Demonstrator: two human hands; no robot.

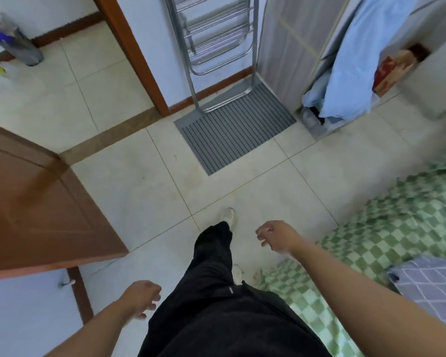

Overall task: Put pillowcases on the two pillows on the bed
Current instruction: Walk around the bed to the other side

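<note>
Nothing is held by the left hand [139, 296] or the right hand [274, 235]; both are seen over the tiled floor [129, 184] with fingers loosely curled. The bed [402, 222], covered in green checks, is seen at the right, a lilac grid-patterned cloth [433, 282] lying on it. No writing can be read anywhere.

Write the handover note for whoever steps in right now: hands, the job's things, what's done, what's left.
Left hand: holds nothing, fingers loosely curled, low beside the leg.
Right hand: holds nothing, loosely curled, out over the tile floor.
Bed with green checkered sheet is on the right; a lilac grid-patterned cloth lies on it, possibly a pillowcase or pillow, can't tell.
No pillow clearly in view. Nothing visibly done.
Left: find both pillows and cases, cover each.
</note>
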